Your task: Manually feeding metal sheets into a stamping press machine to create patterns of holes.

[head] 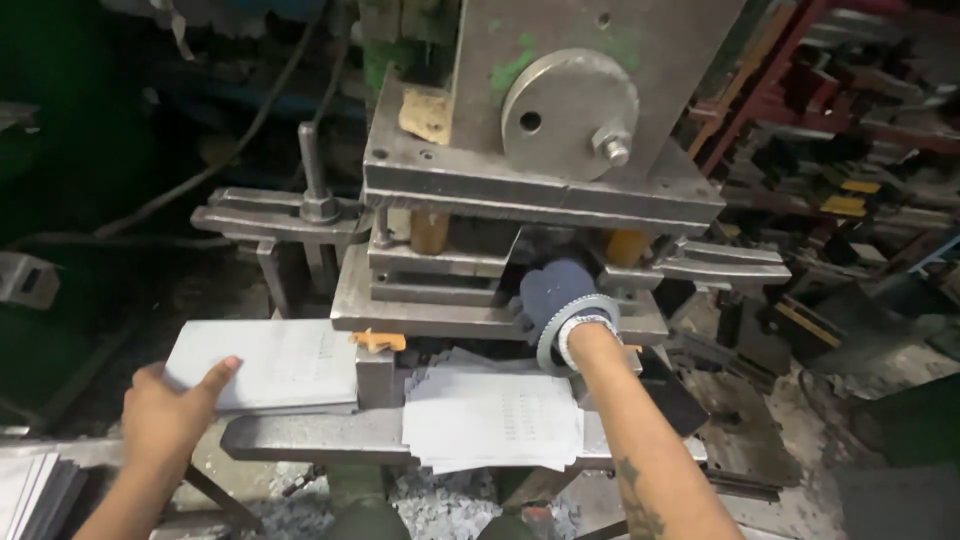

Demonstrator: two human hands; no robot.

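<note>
My left hand (168, 408) is bare and rests on the near left corner of a stack of thin grey metal sheets (275, 362) lying left of the press. My right hand (553, 297) wears a dark blue glove with a grey cuff and reaches under the upper block of the grey metal press (545, 190), into the die gap. Its fingers are hidden inside, so what they touch cannot be seen. A second pile of perforated grey sheets (492, 420) lies on the press's front ledge, just under my right forearm.
A round steel disc (568, 112) with a bolt sits on the press head. Yellow springs (430, 230) stand between the plates. More sheets (30, 490) are stacked at the lower left. Red racks with dark parts (840, 110) fill the right background. Metal scrap litters the floor (440, 505).
</note>
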